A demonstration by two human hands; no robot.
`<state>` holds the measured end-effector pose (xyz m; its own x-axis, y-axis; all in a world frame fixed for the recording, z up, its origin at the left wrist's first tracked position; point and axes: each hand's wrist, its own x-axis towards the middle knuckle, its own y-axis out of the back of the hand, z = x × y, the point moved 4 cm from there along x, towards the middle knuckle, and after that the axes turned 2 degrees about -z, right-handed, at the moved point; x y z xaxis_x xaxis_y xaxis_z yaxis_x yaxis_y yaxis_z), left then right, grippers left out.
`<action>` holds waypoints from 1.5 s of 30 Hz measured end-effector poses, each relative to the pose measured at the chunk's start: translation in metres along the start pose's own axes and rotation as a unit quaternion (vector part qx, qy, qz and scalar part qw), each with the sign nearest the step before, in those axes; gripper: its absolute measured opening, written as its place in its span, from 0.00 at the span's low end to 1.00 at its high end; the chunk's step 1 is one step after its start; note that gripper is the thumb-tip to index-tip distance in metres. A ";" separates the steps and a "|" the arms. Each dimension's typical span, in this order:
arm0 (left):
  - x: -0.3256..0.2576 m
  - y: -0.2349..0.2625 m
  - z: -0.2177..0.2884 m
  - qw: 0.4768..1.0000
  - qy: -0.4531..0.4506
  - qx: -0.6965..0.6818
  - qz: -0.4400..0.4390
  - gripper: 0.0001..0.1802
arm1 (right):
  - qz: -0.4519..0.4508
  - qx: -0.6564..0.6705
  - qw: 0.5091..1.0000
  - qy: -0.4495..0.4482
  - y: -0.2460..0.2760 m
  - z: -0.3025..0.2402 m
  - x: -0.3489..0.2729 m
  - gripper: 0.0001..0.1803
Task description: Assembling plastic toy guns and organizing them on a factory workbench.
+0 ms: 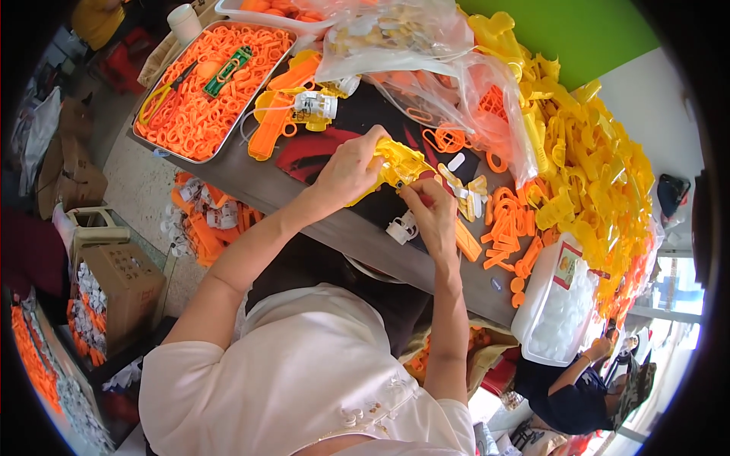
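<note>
- A yellow toy gun is gripped over the table by the left hand; its long axis runs left to right, tilted slightly.
- The right hand is pinched closed at its underside.
- Orange pieces, a yellow heap and a white clip are crowded just beside it.

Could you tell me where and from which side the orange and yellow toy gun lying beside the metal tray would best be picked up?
Probably by the orange grip of the toy gun, coming from above and from the person's near side. It lies flat on the table, its grip pointing toward the near edge with bare table around it, whereas the tray crowds its left and a white part covers its far end.
</note>
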<state>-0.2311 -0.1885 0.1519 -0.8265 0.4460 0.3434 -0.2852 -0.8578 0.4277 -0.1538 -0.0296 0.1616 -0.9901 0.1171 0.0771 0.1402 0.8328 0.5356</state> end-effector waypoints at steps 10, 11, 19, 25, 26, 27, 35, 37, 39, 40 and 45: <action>-0.006 -0.007 0.003 1.000 0.006 0.020 -0.007 0.14 | -0.042 0.075 0.994 -0.070 0.007 0.016 0.004 0.07; -0.008 -0.014 -0.015 0.996 0.047 -0.072 -0.034 0.16 | -0.072 0.071 0.992 -0.074 0.008 0.025 0.008 0.09; -0.011 -0.003 0.027 0.934 -0.082 0.306 0.162 0.19 | -0.081 -0.167 0.977 -0.101 0.001 0.004 0.026 0.14; -0.027 -0.016 0.009 0.971 -0.103 0.200 0.082 0.09 | 0.101 -0.139 0.985 0.003 0.057 -0.003 -0.034 0.17; -0.025 -0.015 0.011 0.971 -0.104 0.199 0.086 0.09 | 0.096 -0.206 0.974 0.005 0.070 0.000 -0.045 0.19; -0.022 -0.018 0.012 0.971 -0.107 0.195 0.083 0.09 | 0.104 -0.281 0.954 -0.008 0.077 0.011 -0.059 0.24; -0.013 -0.035 0.016 0.945 -0.064 0.313 0.072 0.11 | 0.061 -0.342 0.938 0.015 0.091 0.021 -0.084 0.22; -0.011 -0.036 0.018 0.934 -0.066 0.345 0.073 0.11 | 0.072 -0.012 0.980 -0.184 0.097 0.022 -0.084 0.16; -0.012 -0.030 0.024 0.929 -0.098 0.346 0.086 0.11 | 0.105 0.004 0.981 -0.162 0.097 0.014 -0.082 0.15; -0.010 -0.031 0.029 0.928 -0.102 0.348 0.084 0.11 | 0.135 0.016 0.981 -0.139 0.098 0.012 -0.082 0.14; 0.005 -0.061 0.046 0.980 -0.118 0.159 -0.029 0.09 | 0.172 0.057 0.980 -0.085 0.092 0.014 -0.087 0.15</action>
<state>-0.1957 -0.1219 0.1660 -0.6673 0.5700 0.4795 -0.1306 -0.7233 0.6780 -0.0551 0.0451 0.1923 -0.8721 0.4811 0.0896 0.4733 0.7826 0.4044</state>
